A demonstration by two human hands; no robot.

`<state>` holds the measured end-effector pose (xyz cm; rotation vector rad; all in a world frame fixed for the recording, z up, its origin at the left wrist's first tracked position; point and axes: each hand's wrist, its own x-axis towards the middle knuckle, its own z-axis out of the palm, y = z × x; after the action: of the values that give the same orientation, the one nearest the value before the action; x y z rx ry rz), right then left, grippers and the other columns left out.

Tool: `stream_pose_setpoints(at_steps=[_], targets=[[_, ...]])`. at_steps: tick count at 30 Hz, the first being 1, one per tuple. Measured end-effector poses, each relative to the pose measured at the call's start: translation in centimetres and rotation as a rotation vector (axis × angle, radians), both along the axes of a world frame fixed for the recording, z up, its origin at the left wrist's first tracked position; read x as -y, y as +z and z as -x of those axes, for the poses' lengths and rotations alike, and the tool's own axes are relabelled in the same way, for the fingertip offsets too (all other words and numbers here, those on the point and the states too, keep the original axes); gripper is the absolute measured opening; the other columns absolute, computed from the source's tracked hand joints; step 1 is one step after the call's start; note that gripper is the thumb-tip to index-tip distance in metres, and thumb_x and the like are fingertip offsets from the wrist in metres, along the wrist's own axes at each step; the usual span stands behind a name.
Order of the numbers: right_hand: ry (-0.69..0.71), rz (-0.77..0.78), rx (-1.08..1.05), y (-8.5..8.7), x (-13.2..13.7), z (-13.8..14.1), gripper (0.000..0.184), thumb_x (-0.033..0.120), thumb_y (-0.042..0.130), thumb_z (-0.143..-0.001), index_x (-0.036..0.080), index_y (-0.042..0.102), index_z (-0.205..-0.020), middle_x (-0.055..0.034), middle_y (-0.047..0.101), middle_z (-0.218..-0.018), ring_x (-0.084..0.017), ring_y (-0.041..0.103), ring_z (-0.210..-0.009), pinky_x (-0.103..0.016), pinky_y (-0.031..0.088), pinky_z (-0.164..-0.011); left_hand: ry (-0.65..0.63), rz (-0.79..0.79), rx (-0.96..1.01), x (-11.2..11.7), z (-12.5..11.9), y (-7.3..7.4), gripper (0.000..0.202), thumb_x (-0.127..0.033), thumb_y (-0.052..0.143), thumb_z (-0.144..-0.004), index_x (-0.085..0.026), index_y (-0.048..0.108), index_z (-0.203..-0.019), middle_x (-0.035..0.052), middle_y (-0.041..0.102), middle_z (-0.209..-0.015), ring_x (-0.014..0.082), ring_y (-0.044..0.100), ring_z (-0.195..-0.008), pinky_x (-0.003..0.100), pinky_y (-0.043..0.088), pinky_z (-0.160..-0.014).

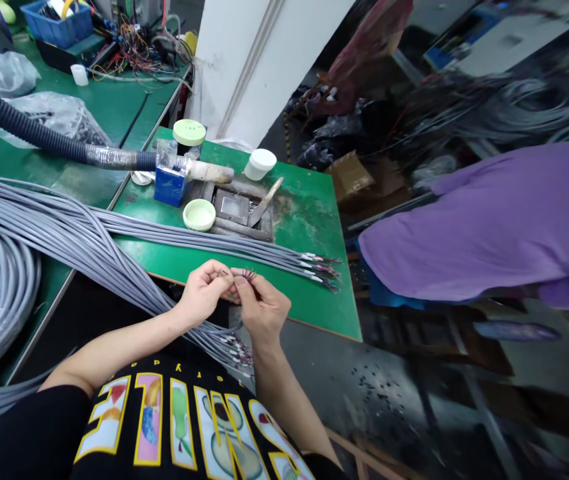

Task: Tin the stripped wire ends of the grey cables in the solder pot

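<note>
Where the hands meet: left hand (pixel 203 291) and right hand (pixel 263 308) both pinch fine coloured wires (pixel 248 274) of a cable end, fingers clenched, just above the green workbench's (pixel 309 297) near edge.
Grey cables (pixel 174 233): laid parallel across the bench, ends toward its right corner, apparently to stay sorted and within reach.
Corrugated hose (pixel 29 127): ends over a metal tray (pixel 229 208) near the far edge, perhaps drawing off fumes.
</note>
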<state>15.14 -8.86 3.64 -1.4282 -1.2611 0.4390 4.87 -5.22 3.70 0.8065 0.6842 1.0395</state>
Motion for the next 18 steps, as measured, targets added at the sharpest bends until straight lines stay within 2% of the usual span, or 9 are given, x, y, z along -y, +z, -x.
stream_pose_setpoints(at_steps=[4,9,11,15,18], targets=[[0.077,-0.056,0.162,0.8,-0.3,-0.1,0.019,0.025,0.057,-0.084,0.020,0.067,-0.068,0.0003,0.066,-0.063,-0.013,0.059,-0.057,-0.025,0.048,-0.058,0.078,-0.050,-0.028,-0.2,-0.1,-0.1,0.019,-0.029,0.066,-0.068,-0.017,0.051,-0.066,-0.0051,0.054,-0.055,0.0075,0.051,-0.052,0.021,0.043,-0.055],[0.132,-0.056,0.300,2.5,-2.2,-1.1,0.021,0.024,0.055,-0.085,0.019,0.062,-0.066,0.0017,0.058,-0.059,-0.012,0.052,-0.055,-0.023,0.042,-0.055,0.080,-0.131,-0.153,-1.0,1.2,-0.5,0.022,-0.037,0.062,-0.075,-0.017,0.054,-0.076,-0.0021,0.059,-0.062,0.0098,0.054,-0.057,0.023,0.044,-0.058],[0.145,-0.036,0.345,3.3,-4.0,-1.8,0.022,0.026,0.055,-0.084,0.019,0.060,-0.064,0.0019,0.055,-0.058,-0.012,0.049,-0.054,-0.024,0.039,-0.054,0.088,-0.262,-0.320,-1.5,2.5,-0.9,0.019,-0.036,0.060,-0.078,-0.017,0.057,-0.083,-0.0004,0.062,-0.068,0.0113,0.056,-0.062,0.025,0.044,-0.062],[0.230,0.071,0.489,4.6,-9.1,-2.9,0.025,0.028,0.055,-0.081,0.018,0.057,-0.058,0.0013,0.053,-0.055,-0.012,0.048,-0.054,-0.024,0.034,-0.054,0.091,-0.619,-0.838,-2.3,5.2,-2.3,0.008,-0.025,0.057,-0.080,-0.018,0.060,-0.081,0.0006,0.062,-0.069,0.0144,0.055,-0.068,0.027,0.041,-0.066],[0.296,0.235,0.706,5.0,-13.2,-2.3,0.024,0.026,0.055,-0.080,0.017,0.060,-0.058,-0.0007,0.058,-0.057,-0.014,0.051,-0.057,-0.026,0.032,-0.056,0.045,-0.749,-1.132,-2.5,5.9,-3.6,0.010,-0.023,0.054,-0.084,-0.019,0.061,-0.079,0.0004,0.062,-0.064,0.0158,0.056,-0.066,0.029,0.039,-0.065]])
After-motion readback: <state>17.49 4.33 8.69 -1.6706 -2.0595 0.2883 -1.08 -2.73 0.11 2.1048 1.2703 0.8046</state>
